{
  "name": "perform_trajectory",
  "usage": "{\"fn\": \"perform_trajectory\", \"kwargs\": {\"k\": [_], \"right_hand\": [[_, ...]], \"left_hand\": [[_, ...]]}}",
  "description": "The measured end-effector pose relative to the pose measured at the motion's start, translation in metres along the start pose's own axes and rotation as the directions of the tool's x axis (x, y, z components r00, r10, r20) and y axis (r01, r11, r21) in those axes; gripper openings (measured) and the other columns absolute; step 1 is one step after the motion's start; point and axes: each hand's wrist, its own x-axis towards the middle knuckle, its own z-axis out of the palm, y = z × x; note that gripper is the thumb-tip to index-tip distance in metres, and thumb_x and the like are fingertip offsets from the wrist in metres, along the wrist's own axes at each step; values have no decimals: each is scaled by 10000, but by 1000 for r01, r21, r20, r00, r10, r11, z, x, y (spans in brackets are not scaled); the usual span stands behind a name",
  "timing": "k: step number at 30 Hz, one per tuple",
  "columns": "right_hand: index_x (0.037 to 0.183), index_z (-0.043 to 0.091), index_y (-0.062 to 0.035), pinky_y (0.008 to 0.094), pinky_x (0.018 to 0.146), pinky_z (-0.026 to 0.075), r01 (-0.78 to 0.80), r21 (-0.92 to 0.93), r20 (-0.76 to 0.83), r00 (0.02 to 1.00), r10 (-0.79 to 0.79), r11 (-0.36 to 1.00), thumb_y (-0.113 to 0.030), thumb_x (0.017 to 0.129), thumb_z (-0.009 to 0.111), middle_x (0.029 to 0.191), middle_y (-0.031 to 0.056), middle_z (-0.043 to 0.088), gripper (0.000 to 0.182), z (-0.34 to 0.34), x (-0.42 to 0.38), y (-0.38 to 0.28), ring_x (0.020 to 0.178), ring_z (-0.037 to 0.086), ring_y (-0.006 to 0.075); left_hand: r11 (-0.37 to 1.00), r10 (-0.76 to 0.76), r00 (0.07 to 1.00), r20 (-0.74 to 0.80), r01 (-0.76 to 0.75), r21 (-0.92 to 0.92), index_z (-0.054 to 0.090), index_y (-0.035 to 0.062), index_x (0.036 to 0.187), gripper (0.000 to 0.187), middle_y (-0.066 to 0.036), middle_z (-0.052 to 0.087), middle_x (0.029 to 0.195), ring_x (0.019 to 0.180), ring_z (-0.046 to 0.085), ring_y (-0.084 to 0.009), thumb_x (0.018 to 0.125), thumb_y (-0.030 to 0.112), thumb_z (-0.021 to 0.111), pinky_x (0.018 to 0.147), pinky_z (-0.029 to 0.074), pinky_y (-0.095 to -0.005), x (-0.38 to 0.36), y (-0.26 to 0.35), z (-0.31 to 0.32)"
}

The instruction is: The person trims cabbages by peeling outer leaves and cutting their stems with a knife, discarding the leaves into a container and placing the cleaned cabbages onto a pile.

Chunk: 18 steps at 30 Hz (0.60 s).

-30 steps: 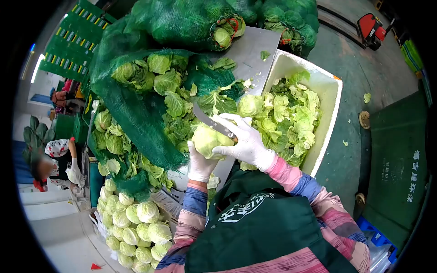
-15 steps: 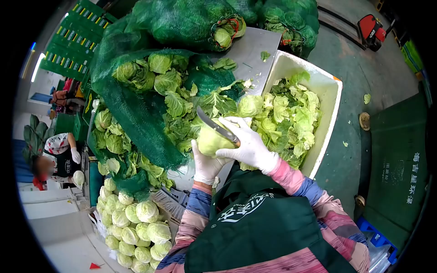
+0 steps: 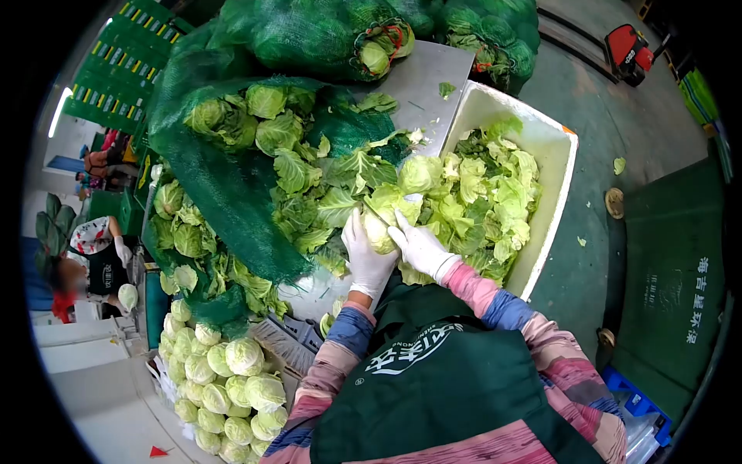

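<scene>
My left hand (image 3: 368,254), in a white glove, is wrapped round the left side of a pale green cabbage (image 3: 378,234). In my white-gloved right hand (image 3: 421,249) is a knife, its blade (image 3: 376,212) slanting across the top of the cabbage; its handle is hidden by my fingers. Just beyond my hands sits another cabbage head (image 3: 420,175) at the edge of a white foam box (image 3: 555,201). Loose cabbage leaves (image 3: 495,201) fill much of that box. More leaves (image 3: 297,172) lie left of my hands on the metal table (image 3: 433,69).
An opened green mesh bag (image 3: 224,193) with cabbages spreads across the left. Full mesh bags (image 3: 309,39) stand at the far side. A pile of trimmed cabbages (image 3: 224,387) is at lower left. A co-worker (image 3: 100,255) stands far left; a green bin (image 3: 672,286) is right.
The cabbage has been lowered and moved slightly away from my body. The knife blade, earlier raised along its near side, now lies across its top. My left hand has shifted up its left side.
</scene>
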Motion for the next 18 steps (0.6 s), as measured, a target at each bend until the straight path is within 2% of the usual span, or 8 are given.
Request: {"fn": "perform_trajectory", "kwargs": {"k": [3, 7, 9, 13, 15, 17, 18], "right_hand": [[1460, 276, -22, 480, 759, 474, -24, -76, -22, 1000, 22, 997, -468, 980, 340, 855, 302, 637, 659, 0, -3, -4, 816, 621, 434], [1463, 275, -27, 473, 772, 473, -49, -84, -43, 998, 46, 995, -478, 976, 345, 880, 299, 638, 667, 3, 5, -4, 839, 617, 435], [1458, 288, -26, 459, 798, 470, -6, -57, -26, 1000, 5, 998, -488, 972, 356, 929, 289, 639, 674, -1, 6, -5, 889, 610, 428], [1440, 338, -38, 448, 820, 464, -25, 42, -16, 1000, 26, 999, -500, 969, 356, 967, 272, 641, 661, -1, 6, -7, 932, 602, 419], [1430, 373, -60, 441, 831, 460, 21, 74, -128, 992, -12, 997, -468, 970, 388, 980, 253, 649, 615, 4, 9, -1, 950, 600, 415], [1352, 483, -61, 395, 860, 474, -165, 427, -76, 973, 217, 889, -402, 967, 440, 1033, 224, 659, 516, -10, 17, 6, 969, 617, 376], [1321, 516, -53, 375, 872, 479, -322, 520, 21, 931, 365, 791, -380, 965, 458, 1044, 213, 662, 487, -29, 13, 4, 980, 622, 360]], "left_hand": [[1000, -10, 1000, -11, 10, 9, 274, -53, 1399, 1050, -246, 380, 1315, 1243, 359, -403, 572, 223, 858, 1065, 297, -460, -2, 1, 3], [1000, -17, 999, -29, 17, 5, 296, -57, 1372, 1002, -248, 359, 1329, 1241, 357, -413, 577, 198, 850, 1062, 302, -466, -4, -1, 4], [1000, -17, 999, -32, 17, 1, 299, -56, 1368, 999, -248, 355, 1331, 1241, 356, -416, 574, 195, 851, 1062, 302, -467, -5, -6, 6], [998, -47, 998, -45, 45, -39, 305, -50, 1359, 1004, -242, 343, 1337, 1247, 351, -411, 562, 191, 866, 1067, 301, -462, -9, -8, 5], [998, -41, 998, -56, 39, -43, 302, -47, 1361, 1022, -239, 337, 1340, 1251, 349, -406, 551, 191, 877, 1070, 299, -456, -12, -7, 6], [999, -41, 997, -58, 39, -26, 287, -39, 1367, 1066, -226, 321, 1350, 1262, 343, -388, 527, 188, 903, 1083, 293, -431, -21, -7, 5], [999, -36, 998, -60, 35, -25, 287, -39, 1367, 1066, -226, 321, 1350, 1262, 343, -388, 527, 188, 903, 1083, 293, -431, -26, -5, 4]]}}
